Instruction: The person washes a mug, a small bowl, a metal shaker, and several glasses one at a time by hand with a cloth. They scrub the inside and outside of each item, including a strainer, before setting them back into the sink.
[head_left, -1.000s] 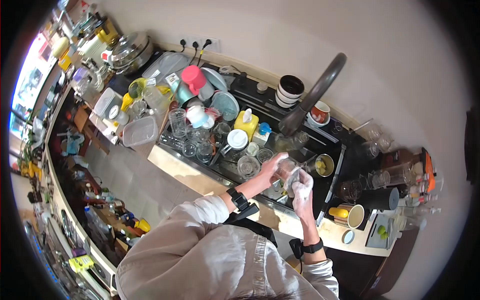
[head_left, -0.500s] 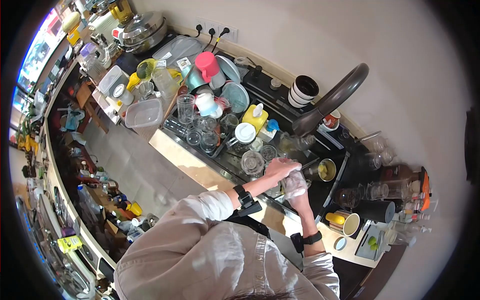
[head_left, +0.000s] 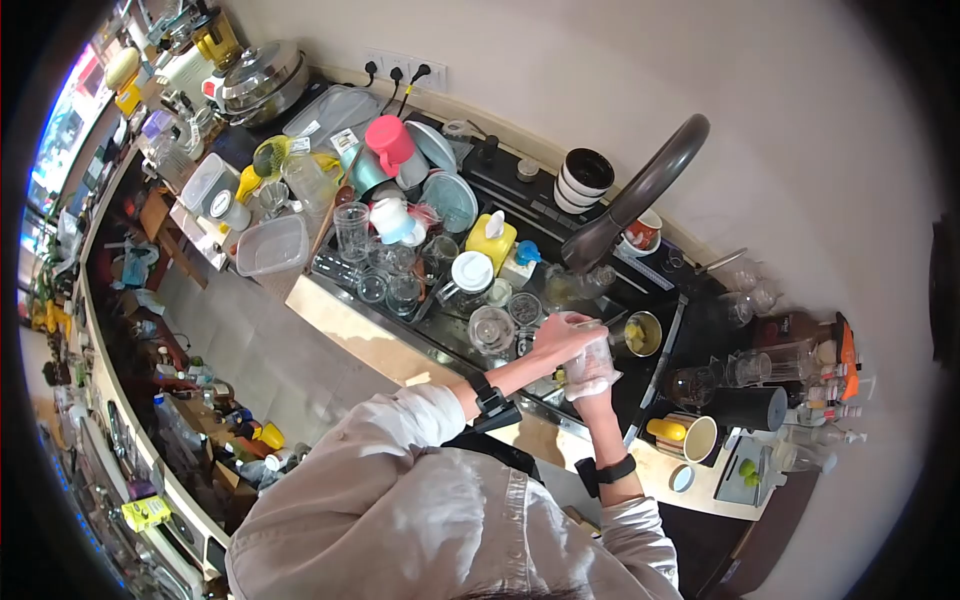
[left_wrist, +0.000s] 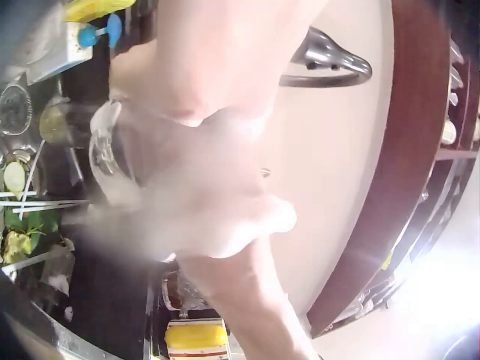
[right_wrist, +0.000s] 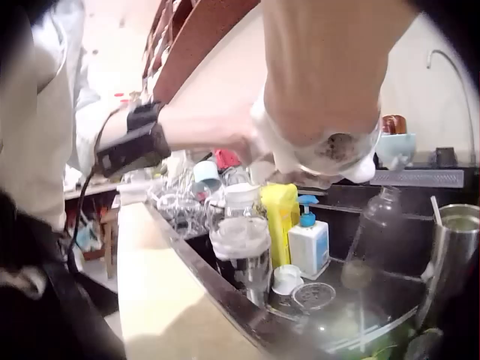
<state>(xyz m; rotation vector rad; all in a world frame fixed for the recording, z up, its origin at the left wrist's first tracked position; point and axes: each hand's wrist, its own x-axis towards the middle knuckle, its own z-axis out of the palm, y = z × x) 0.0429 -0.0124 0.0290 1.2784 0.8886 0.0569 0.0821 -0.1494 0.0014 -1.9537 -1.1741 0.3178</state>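
Right hand (head_left: 594, 390), foamy, has its fingers wrapped round the lower part of a clear cup (head_left: 588, 360), held up over the sink (head_left: 640, 382); left hand (head_left: 562, 340) is on the cup's mouth end, but can't tell how far its fingers are closed, left wrist view is too blurred; metal cup (head_left: 651, 324) sits near, to the right; white-lidded jug (head_left: 472, 271) stands left; faucet (head_left: 632, 202) arches behind.

On the left wrist camera I get the right hand (left_wrist: 191, 221) mostly as a blur; on the right wrist camera, the edge cuts off the steel cup (right_wrist: 454, 251).
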